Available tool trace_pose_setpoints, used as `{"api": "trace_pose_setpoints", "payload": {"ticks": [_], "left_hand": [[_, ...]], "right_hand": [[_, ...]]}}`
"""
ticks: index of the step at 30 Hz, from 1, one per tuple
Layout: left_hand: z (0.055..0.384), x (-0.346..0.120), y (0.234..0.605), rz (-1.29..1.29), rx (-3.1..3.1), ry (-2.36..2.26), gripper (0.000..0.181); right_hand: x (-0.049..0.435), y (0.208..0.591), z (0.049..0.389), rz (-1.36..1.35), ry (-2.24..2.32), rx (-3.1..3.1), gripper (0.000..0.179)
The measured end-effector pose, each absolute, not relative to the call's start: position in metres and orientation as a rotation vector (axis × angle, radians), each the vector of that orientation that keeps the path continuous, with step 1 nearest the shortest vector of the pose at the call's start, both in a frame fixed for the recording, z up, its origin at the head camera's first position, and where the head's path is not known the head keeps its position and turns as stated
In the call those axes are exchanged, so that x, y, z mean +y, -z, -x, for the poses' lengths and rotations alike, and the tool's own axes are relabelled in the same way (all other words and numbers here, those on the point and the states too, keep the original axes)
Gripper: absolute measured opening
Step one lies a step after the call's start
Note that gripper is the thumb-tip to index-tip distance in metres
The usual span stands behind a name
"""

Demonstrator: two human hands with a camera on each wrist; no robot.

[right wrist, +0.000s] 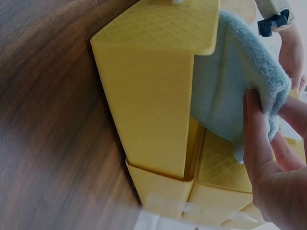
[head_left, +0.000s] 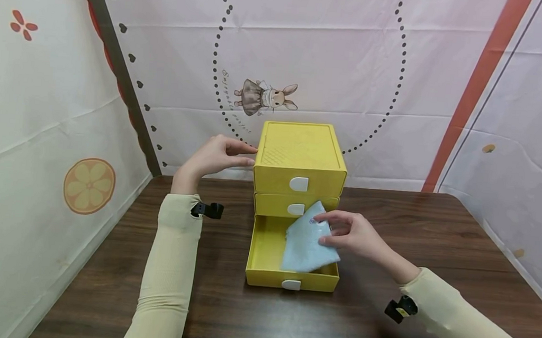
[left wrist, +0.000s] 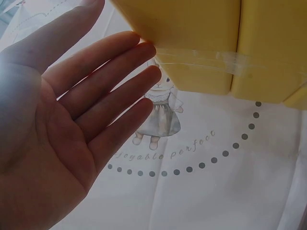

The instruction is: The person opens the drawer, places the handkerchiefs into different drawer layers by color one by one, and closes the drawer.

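A yellow three-drawer storage box (head_left: 301, 145) stands on the table with its bottom drawer (head_left: 267, 277) pulled out. My right hand (head_left: 356, 237) pinches a folded light-blue towel (head_left: 308, 246) between thumb and fingers. The towel hangs tilted over the open drawer, its lower edge near the front wall; whether it touches the drawer floor, I cannot tell. In the right wrist view its fuzzy folded edge (right wrist: 268, 72) shows between the fingers. My left hand (head_left: 214, 156) touches the upper left side of the box, fingers nearly straight and palm (left wrist: 53, 134) bare.
Dark wooden table (head_left: 221, 313) surrounds the box. Behind it hangs a white printed cloth (head_left: 309, 50) with a rabbit figure. Both upper drawers (head_left: 273, 205) are closed and carry white tabs. Clear tape (left wrist: 211, 60) runs along the box's side.
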State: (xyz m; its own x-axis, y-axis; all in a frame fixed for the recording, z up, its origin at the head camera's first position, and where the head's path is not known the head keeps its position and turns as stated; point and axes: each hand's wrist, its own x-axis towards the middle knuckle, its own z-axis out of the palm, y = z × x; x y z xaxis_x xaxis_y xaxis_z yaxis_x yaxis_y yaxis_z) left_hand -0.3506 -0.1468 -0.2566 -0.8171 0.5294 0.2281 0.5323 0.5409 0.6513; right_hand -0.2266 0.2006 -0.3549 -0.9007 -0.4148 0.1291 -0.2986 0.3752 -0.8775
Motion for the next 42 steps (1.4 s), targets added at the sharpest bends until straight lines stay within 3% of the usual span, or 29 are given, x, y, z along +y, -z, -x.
{"api": "trace_pose_setpoints", "payload": {"ticks": [20, 42], "left_hand": [[0.35, -0.147, 0.258, 0.933, -2.753, 1.162, 0.043], [0.351, -0.147, 0.257, 0.939, -2.756, 1.15, 0.043]], "right_hand": [[0.193, 0.36, 0.225, 0.601, 1.22, 2.74, 0.039], [0.186, 0.345, 0.23, 0.398, 0.98, 2.568, 0.037]]}}
